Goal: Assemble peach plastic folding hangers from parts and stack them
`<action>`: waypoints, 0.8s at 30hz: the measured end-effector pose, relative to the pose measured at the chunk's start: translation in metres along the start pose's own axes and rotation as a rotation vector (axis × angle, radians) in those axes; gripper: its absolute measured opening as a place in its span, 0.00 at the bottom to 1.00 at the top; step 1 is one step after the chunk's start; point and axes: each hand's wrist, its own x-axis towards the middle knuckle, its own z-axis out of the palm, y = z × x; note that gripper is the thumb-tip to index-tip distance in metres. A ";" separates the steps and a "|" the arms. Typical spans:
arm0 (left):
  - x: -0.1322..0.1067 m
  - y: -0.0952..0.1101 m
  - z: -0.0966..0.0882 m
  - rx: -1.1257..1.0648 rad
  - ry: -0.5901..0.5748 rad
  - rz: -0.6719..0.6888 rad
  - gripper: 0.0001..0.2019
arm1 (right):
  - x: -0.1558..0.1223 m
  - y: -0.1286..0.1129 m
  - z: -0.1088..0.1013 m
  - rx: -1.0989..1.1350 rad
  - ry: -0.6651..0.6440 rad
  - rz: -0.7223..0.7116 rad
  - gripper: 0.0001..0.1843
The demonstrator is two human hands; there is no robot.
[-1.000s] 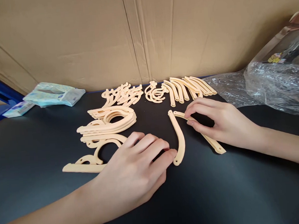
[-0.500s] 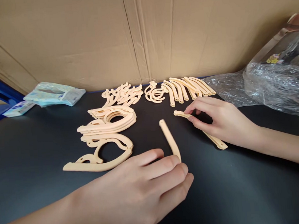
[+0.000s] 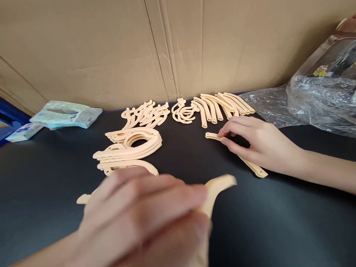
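Observation:
My left hand (image 3: 138, 221), blurred by motion, is raised close to the camera and closed around a beige curved hanger arm (image 3: 220, 185). One end of that piece sticks out past the fingertips, and its lower part shows below the hand. On the right, my right hand (image 3: 254, 138) pinches another hanger arm (image 3: 253, 167) near its far end, between thumb and fingers, low over the black table. Folded hangers (image 3: 130, 147) lie stacked left of centre. My left hand partly hides the nearest of them.
Along the back lie loose hook pieces (image 3: 147, 113), a smaller hook cluster (image 3: 184, 110) and a row of hanger arms (image 3: 215, 106). A tissue pack (image 3: 67, 113) is at the back left. Clear plastic wrapping (image 3: 319, 103) lies at the right. A cardboard wall (image 3: 98, 45) stands behind.
My left hand has risen toward the camera, turning the hanger arm so its end now points right. My right hand keeps its pinch, almost unmoved.

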 end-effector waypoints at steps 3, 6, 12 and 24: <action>0.009 -0.014 0.003 -0.163 0.178 -0.099 0.08 | 0.000 0.001 0.000 0.002 -0.001 -0.007 0.06; 0.015 -0.026 0.015 -0.197 0.204 -0.260 0.04 | -0.001 0.001 0.001 0.002 -0.004 -0.009 0.05; 0.020 -0.028 0.024 -0.114 0.001 -0.290 0.04 | -0.001 0.001 0.001 0.020 -0.004 -0.012 0.06; 0.018 -0.036 0.034 0.044 -0.127 -0.083 0.06 | -0.001 0.001 0.001 0.044 -0.031 -0.061 0.07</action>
